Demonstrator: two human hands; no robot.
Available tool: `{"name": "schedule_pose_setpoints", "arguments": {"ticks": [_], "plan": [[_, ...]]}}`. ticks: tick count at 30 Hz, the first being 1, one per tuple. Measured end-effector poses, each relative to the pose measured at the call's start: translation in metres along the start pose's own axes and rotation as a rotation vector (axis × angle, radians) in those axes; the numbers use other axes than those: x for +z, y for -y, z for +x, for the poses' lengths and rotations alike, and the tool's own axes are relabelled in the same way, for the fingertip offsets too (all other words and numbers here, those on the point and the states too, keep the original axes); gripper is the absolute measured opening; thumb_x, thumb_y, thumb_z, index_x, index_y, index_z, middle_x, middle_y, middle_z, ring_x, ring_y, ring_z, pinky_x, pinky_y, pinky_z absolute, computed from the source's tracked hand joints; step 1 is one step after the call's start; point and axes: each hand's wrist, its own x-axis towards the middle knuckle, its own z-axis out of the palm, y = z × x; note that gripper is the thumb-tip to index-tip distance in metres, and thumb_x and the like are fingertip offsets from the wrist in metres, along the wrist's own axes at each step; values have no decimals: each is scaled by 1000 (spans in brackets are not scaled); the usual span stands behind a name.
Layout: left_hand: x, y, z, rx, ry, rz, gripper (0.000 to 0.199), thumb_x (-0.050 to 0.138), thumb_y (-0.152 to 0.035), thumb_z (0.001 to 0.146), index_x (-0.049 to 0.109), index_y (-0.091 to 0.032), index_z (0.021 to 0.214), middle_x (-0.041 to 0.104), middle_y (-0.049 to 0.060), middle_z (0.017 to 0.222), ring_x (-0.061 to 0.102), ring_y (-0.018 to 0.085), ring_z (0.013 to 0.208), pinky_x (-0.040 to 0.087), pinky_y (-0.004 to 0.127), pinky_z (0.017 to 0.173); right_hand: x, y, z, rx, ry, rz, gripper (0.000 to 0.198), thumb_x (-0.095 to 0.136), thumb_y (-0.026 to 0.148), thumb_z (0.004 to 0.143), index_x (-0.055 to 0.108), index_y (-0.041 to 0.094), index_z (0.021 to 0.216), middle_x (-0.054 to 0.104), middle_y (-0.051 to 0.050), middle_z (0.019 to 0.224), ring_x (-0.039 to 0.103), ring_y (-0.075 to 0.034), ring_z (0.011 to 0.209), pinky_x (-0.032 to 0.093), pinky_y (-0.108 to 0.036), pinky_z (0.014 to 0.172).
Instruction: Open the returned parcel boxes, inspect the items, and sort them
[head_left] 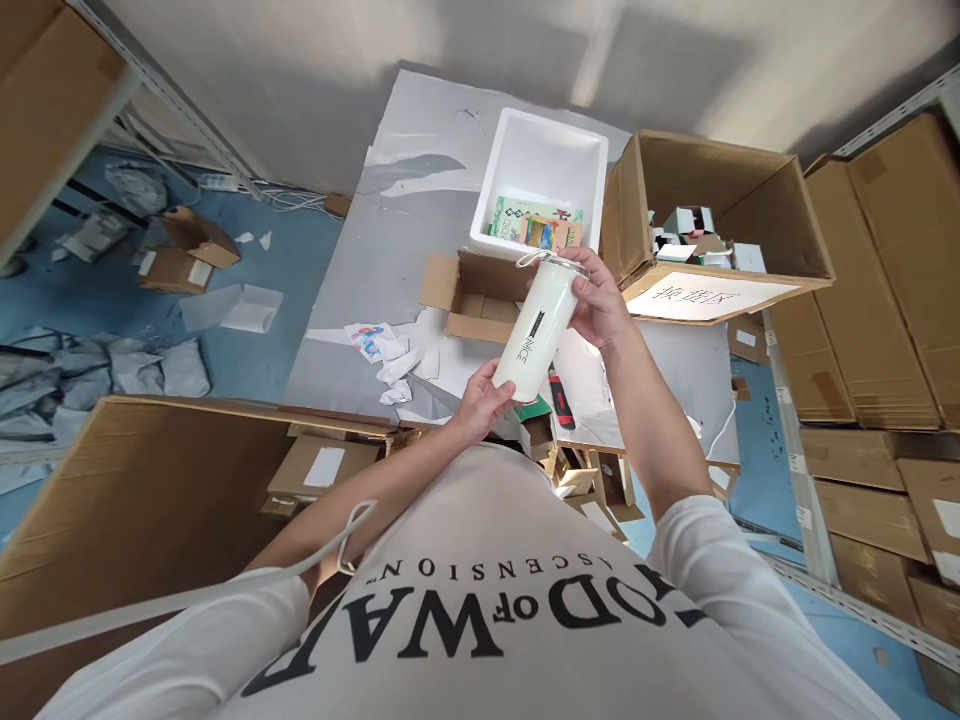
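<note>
A pale bottle (pixel 534 330) with dark lettering, a metallic rim and a looped strap is held tilted over the table. My right hand (pixel 600 300) is closed around its upper end near the rim. Closed on its lower end is my left hand (pixel 480 403), thumb lying against the side. Just beyond the bottle sits an open small cardboard box (pixel 484 328), flaps spread. A red and black utility knife (pixel 560 398) lies on the table right of the bottle's base. Torn paper scraps (pixel 401 365) are left of it.
On the grey table (pixel 341 300) stand a white foam box (pixel 489 195) with colourful packets and a large carton (pixel 814 235) of small boxes. Another big carton (pixel 150 480) is at my left. Shelves of cartons (pixel 862 370) line the right; grey parcels (pixel 150 370) lie on the left floor.
</note>
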Motion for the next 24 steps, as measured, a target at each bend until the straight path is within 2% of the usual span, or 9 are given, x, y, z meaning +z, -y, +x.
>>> {"name": "schedule_pose_setpoints", "arguments": {"ticks": [5, 9, 15, 18, 21, 23, 24], "plan": [[0, 0, 1, 9, -14, 16, 61, 84, -47, 62, 58, -19, 110, 68, 8, 111, 69, 25, 93, 58, 46, 84, 2, 2, -3, 18, 8, 2, 63, 78, 67, 58, 56, 32, 105, 67, -2, 114, 65, -26, 105, 57, -43, 78], [-2, 0, 1, 5, -12, 4, 60, 84, -47, 63, 59, -19, 110, 69, 8, 109, 68, 24, 93, 57, 46, 86, 0, 5, -5, 27, 20, -6, 62, 78, 66, 59, 57, 33, 106, 65, -2, 116, 64, -25, 104, 58, -43, 77], [-6, 3, 2, -27, 14, 41, 61, 81, -50, 67, 59, -17, 114, 67, 11, 114, 67, 27, 99, 54, 47, 90, -7, 10, -8, 96, 32, -87, 59, 82, 60, 59, 59, 31, 105, 65, -1, 107, 65, -22, 95, 59, -40, 73], [-13, 6, 6, 0, 50, 114, 70, 80, -55, 64, 59, -17, 119, 65, 14, 120, 64, 30, 108, 51, 47, 94, -11, 11, -13, 75, -18, -126, 57, 82, 58, 60, 59, 31, 104, 65, -1, 107, 65, -21, 91, 59, -37, 68], [-27, 4, 10, 102, 160, 307, 96, 90, -51, 46, 55, -20, 129, 56, 15, 134, 51, 36, 126, 41, 51, 106, -24, 17, -29, -8, -130, -160, 52, 80, 57, 64, 59, 33, 105, 63, 0, 112, 64, -21, 94, 59, -37, 67], [-39, 0, 11, 151, 272, 569, 110, 94, -44, 33, 54, -22, 134, 47, 16, 144, 36, 40, 138, 28, 54, 115, -38, 24, -47, -76, -227, -194, 49, 79, 55, 66, 59, 35, 105, 63, 0, 115, 63, -23, 99, 60, -39, 71], [-44, 0, 12, 165, 338, 711, 111, 95, -42, 31, 55, -21, 133, 44, 16, 147, 29, 41, 142, 22, 56, 117, -45, 28, -59, -102, -269, -219, 47, 79, 54, 67, 59, 35, 105, 62, 0, 116, 63, -24, 102, 59, -42, 74]]}}
